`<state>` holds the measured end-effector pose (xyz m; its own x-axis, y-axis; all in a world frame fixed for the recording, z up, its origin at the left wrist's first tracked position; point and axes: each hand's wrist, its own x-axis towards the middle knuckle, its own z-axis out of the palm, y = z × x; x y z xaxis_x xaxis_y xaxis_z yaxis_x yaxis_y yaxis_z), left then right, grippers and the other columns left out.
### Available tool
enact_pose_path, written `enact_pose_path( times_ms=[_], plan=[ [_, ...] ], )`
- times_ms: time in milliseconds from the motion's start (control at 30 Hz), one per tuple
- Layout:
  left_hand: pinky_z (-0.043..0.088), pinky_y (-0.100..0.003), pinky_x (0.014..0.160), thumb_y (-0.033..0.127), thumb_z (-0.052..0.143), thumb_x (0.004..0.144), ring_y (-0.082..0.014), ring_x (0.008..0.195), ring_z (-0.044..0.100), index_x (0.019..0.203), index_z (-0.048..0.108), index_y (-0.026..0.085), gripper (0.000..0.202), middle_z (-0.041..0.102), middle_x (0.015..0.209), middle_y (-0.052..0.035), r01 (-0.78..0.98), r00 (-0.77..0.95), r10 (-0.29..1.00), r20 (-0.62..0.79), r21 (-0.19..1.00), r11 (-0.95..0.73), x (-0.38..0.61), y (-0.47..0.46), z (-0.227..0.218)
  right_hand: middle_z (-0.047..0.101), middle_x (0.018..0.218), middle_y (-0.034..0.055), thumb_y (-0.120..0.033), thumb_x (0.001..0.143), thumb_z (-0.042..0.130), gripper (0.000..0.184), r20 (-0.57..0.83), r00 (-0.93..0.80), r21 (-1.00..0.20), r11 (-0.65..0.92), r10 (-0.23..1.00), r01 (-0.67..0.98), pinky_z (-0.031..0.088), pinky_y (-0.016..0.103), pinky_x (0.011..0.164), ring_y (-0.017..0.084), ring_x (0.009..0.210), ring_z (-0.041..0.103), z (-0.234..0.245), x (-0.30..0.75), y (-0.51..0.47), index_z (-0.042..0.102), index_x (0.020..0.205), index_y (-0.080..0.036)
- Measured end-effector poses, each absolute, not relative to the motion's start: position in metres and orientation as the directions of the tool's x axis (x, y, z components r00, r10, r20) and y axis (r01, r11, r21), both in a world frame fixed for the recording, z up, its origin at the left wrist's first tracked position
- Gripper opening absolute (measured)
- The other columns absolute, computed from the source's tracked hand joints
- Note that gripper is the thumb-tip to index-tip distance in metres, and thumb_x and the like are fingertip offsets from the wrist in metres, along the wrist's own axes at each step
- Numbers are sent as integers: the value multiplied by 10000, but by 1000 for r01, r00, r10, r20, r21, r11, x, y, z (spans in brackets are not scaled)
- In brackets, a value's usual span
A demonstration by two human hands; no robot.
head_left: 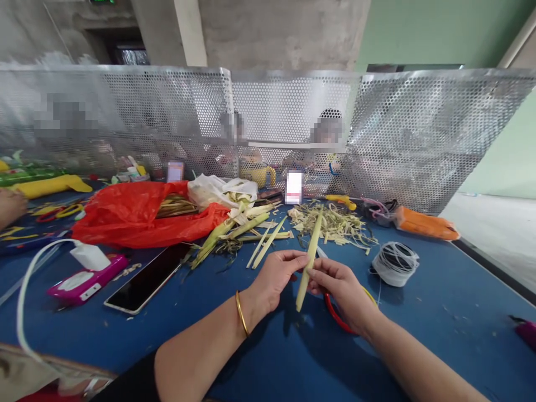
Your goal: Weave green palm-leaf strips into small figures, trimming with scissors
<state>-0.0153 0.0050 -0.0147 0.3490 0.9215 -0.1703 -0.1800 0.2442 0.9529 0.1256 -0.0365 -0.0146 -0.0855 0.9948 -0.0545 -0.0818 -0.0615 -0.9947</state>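
A long, pale green strip of husk [315, 240], narrow and pointed at its far end, stands tilted over the blue table. My left hand [278, 273], with a gold bangle at the wrist, pinches it from the left. From the right, the thumb and fingers of my right hand [341, 287] close on its lower part. Beneath my right hand lie scissors with red and yellow handles [334, 314]; their blade tip shows past my fingers, and I cannot tell whether they touch the hand. Two cut husk strips [270, 241] lie left of my hands.
Husk scraps [335, 223] are heaped ahead. At left are a red plastic bag [121, 215], a phone [146, 282] and a purple power strip [90, 282]. A thread spool [395, 263] and orange pouch [427, 223] sit right. A perforated metal screen [288, 106] stands behind.
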Motion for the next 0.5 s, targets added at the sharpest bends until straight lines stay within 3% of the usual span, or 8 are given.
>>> enact_pose_path(
  times_ms=[333, 500],
  plan=[
    [394, -220, 571, 334, 747, 636, -98, 608, 522, 676, 579, 157, 247, 571, 643, 26, -109, 394, 912, -118, 979, 174, -15, 4, -13, 552, 564, -29, -443, 665, 761, 331, -40, -55, -999, -42, 998, -25, 392, 230, 489, 100, 500, 488, -12, 125, -38, 561, 662, -178],
    [400, -218, 541, 319, 692, 697, -92, 564, 514, 709, 534, 161, 224, 561, 629, 29, -25, 440, 894, -86, 994, 107, -15, 3, -11, 633, 671, -3, -347, 645, 781, 304, -48, -71, -994, -55, 996, -99, 395, 233, 574, 132, 625, 564, -12, 126, -38, 604, 819, -170]
  ],
)
